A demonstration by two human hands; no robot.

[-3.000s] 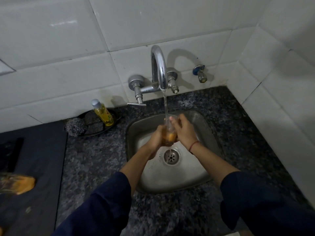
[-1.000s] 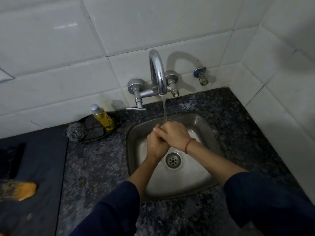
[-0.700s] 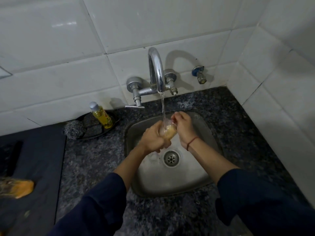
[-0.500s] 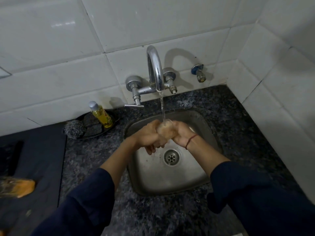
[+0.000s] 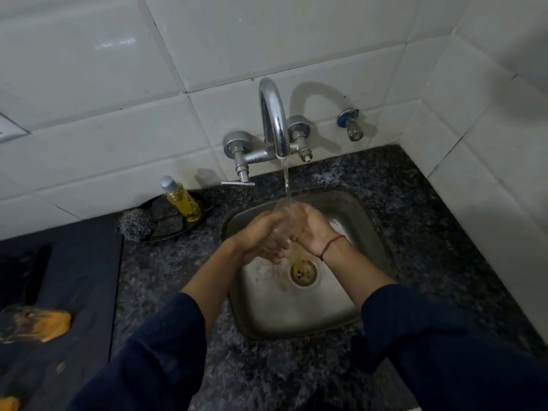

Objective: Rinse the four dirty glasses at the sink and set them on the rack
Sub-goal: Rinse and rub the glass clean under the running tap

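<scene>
- I read the fingers (image 5: 275, 254) of left hand (image 5: 259, 235) and right hand (image 5: 315, 228) curled round one clear glass (image 5: 284, 216) — two-sided grip.
- Glass held under the tap (image 5: 274, 120) stream, above the sink (image 5: 296, 329).
- Yellow bottle (image 5: 182, 203) on the counter (image 5: 178, 277) — left of sink.

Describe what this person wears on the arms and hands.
Dark navy long sleeves cover both arms: the left sleeve and the right sleeve stop short of the wrists, leaving the forearms bare. The left hand and right hand have no gloves. A thin red thread band circles the right wrist.
</scene>
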